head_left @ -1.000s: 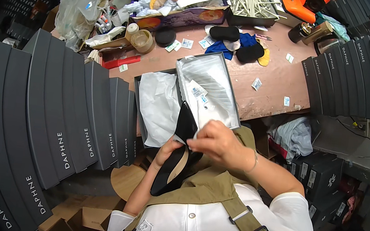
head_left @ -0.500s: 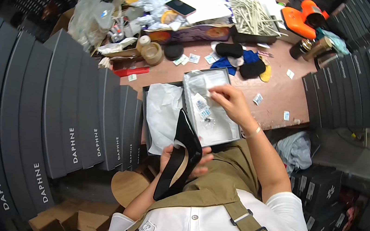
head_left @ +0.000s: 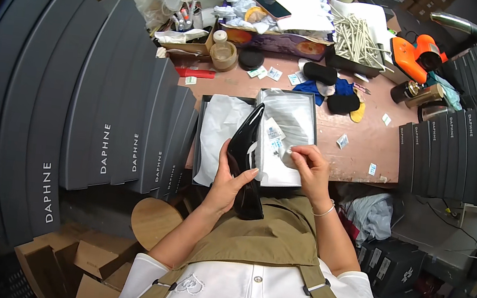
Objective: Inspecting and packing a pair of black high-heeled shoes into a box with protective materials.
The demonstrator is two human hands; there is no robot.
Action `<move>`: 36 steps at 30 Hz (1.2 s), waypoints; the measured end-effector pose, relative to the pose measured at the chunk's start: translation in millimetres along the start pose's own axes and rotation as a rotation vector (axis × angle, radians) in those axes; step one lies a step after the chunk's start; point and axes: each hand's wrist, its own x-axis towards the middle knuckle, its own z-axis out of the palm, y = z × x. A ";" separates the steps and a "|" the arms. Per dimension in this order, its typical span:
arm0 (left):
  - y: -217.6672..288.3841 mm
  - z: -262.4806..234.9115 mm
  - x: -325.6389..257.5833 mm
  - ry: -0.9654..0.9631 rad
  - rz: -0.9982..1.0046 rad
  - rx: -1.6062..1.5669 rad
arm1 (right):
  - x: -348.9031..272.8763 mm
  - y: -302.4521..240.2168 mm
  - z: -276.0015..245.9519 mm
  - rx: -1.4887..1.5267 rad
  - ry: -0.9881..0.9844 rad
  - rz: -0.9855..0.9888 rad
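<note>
My left hand (head_left: 225,184) grips a glossy black shoe (head_left: 247,161) and holds it upright on its side above the near edge of an open dark shoe box (head_left: 200,126). My right hand (head_left: 310,166) pinches a small white packet (head_left: 287,153) just right of the shoe, over a clear plastic bag (head_left: 289,133) lying in the box. White tissue paper (head_left: 220,134) fills the box's left half.
Dark grey shoe boxes stand stacked at left (head_left: 106,101) and right (head_left: 454,159). The brown table (head_left: 359,147) carries small white packets, black shoe pads (head_left: 319,73), a tape roll (head_left: 224,55), an orange tool (head_left: 415,53), a tray of sticks (head_left: 355,41). Cardboard boxes (head_left: 73,260) and a round stool (head_left: 153,222) sit below.
The black shoe has risen from my lap to stand upright over the box. My right hand came back from the bag's far side toward the shoe, pinching a small packet.
</note>
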 end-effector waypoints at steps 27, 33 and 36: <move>-45.3 23.6 79.8 0.020 -0.557 -0.321 | 202.1 150.3 -102.1 -0.821 0.058 -0.382; -62.1 33.2 81.1 -0.053 -0.497 -0.250 | 289.3 205.6 -90.2 -1.216 -0.342 -0.386; -56.6 43.5 71.6 0.060 -0.549 -0.335 | 276.3 177.3 -86.3 -0.863 -0.121 -0.248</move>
